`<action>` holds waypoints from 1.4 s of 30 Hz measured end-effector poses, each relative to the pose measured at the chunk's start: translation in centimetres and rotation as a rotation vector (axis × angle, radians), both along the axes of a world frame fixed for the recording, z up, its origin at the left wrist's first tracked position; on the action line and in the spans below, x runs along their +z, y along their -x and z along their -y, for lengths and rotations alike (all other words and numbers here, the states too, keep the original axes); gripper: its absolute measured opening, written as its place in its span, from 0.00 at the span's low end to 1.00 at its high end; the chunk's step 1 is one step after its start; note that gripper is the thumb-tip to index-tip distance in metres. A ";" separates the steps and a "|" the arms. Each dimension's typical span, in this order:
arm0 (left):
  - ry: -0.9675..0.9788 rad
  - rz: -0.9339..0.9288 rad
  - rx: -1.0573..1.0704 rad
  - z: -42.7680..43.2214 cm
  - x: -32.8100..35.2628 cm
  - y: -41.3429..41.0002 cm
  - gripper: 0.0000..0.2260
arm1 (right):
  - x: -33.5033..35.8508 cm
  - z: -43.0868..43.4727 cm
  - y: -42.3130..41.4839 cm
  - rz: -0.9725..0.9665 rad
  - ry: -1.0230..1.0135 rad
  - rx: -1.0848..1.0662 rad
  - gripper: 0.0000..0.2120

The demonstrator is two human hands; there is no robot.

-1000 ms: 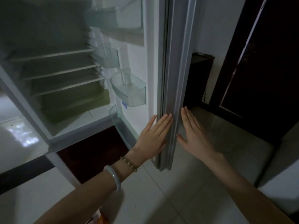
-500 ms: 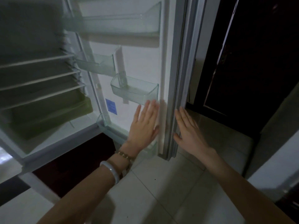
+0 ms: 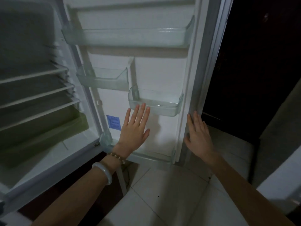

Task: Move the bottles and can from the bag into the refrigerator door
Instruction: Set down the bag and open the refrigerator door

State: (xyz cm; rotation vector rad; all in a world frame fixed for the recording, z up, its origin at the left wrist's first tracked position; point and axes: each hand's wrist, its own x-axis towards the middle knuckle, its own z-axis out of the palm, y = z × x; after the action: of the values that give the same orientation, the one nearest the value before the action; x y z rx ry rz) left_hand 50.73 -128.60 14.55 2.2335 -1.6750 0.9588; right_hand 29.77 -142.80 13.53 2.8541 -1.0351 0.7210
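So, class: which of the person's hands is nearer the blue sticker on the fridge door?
Left. The left hand lies flat just right of the blue sticker; the right hand is far across, at the door's outer edge.

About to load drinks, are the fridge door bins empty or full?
Empty: the top bin and both middle bins show clear plastic only.

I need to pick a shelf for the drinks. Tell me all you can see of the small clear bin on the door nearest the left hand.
The small clear plastic door bin sits level at mid-height on the white fridge door's handle side, empty. The open left hand reaches just below it, fingers overlapping its front lower edge.
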 end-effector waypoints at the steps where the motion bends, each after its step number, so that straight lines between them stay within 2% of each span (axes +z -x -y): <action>1: 0.000 0.007 -0.015 0.5 0.0 -0.2 0.38 | -0.1 0.5 -0.2 -0.005 -0.004 -0.007 0.37; 12: -0.132 0.113 -0.038 5.6 0.6 -2.7 0.38 | -0.3 6.2 -3.7 -0.160 -0.125 0.027 0.40; 30: -0.239 0.248 0.062 12.3 2.5 -6.9 0.36 | -0.3 7.7 -7.0 -0.116 -0.134 0.010 0.40; 42: -0.201 0.220 0.025 11.9 1.5 -6.9 0.38 | -0.7 6.5 -6.7 -0.093 -0.106 0.009 0.40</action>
State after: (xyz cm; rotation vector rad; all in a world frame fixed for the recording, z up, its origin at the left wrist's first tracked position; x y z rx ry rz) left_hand 57.62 -140.46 16.09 2.3522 -1.9193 1.1240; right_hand 36.51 -149.32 12.79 2.9508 -1.0788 0.5432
